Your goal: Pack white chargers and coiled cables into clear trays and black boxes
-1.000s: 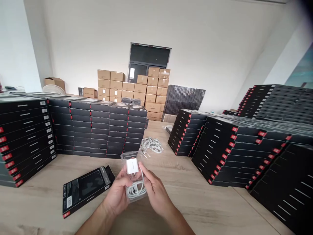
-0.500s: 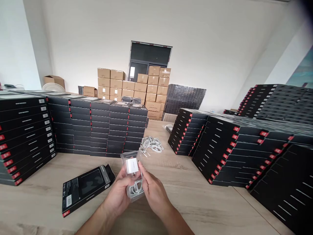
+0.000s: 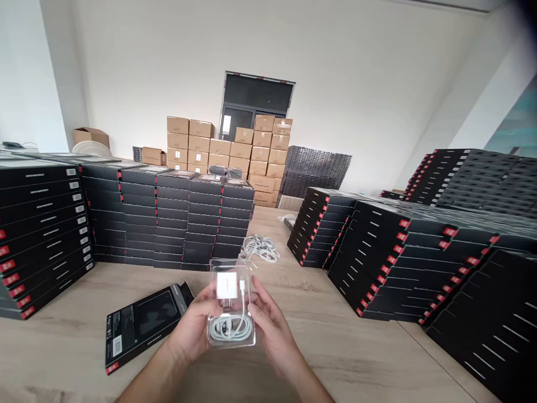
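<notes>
A clear plastic tray (image 3: 212,268) is held up in front of me, above the table. Inside it sit a white charger plug (image 3: 227,285) with its prongs pointing down and a coiled white cable (image 3: 230,328), one connector standing up along the right side. My left hand (image 3: 195,324) grips the tray's left edge, thumb on the front. On the right edge, my right hand (image 3: 271,324) has its thumb against the front and its fingers behind. A black box (image 3: 145,322) with an open end flap lies left of my left hand.
Loose white cables (image 3: 262,248) lie beyond the tray on the wooden table (image 3: 310,336). Stacks of black boxes (image 3: 168,218) stand at the left, and more stacked black boxes (image 3: 373,257) at the right. Brown cartons (image 3: 241,150) are piled at the back.
The tray has turned to face me more squarely, so plug and coiled cable show fully. My right hand has moved from over the tray's front to its right edge.
</notes>
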The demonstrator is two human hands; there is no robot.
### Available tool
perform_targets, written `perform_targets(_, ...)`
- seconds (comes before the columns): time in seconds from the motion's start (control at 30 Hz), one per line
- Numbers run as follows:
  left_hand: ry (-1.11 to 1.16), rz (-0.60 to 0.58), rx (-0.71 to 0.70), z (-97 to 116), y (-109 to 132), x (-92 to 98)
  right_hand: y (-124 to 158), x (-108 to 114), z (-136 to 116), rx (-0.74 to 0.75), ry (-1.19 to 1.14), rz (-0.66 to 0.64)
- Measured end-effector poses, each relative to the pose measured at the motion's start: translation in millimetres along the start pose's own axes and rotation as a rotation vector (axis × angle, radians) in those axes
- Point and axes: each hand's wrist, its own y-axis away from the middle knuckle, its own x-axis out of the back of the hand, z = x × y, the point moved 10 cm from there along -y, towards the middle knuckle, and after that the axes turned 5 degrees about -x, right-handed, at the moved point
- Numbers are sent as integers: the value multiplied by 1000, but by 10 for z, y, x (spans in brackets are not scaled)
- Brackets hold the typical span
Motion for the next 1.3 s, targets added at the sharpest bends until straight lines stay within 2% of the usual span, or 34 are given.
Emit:
perform_targets(0.07, -55, 78, 1, -5, 8, 83, -5, -40, 63, -77, -138, -37)
perform_targets(0.13, -108, 196, -35, 30, 19, 177, -3, -21, 109, -105, -210, 2)
perform_targets(0.23, -264, 398, -156, 167, 54, 320, 15, 19, 165, -116, -252, 83)
perform_targets(0.3, -397, 462, -240, 263, 70, 349, 29, 17, 179, -116, -263, 108)
perform_targets(0.47, -585, 460, -330, 377, 84, 305, 42, 5, 156, -105, -284, 148)
perform_targets(0.63, -756, 462, -324, 431, 101, 228, 44, -18, 140, -62, -229, 157)
perform_targets(0.77, -721, 477, -335, 410, 79, 279, 59, 26, 134, -6, -144, 212)
perform_targets(0.93, -685, 497, -337, 390, 60, 369, 46, 42, 173, -28, -148, 227)
perform_targets(1.1, -741, 507, -319, 440, 87, 334, 22, 43, 207, -68, -218, 221)
perform_targets(1.3, -629, 493, -336, 428, 82, 327, 51, 25, 178, -37, -182, 225)
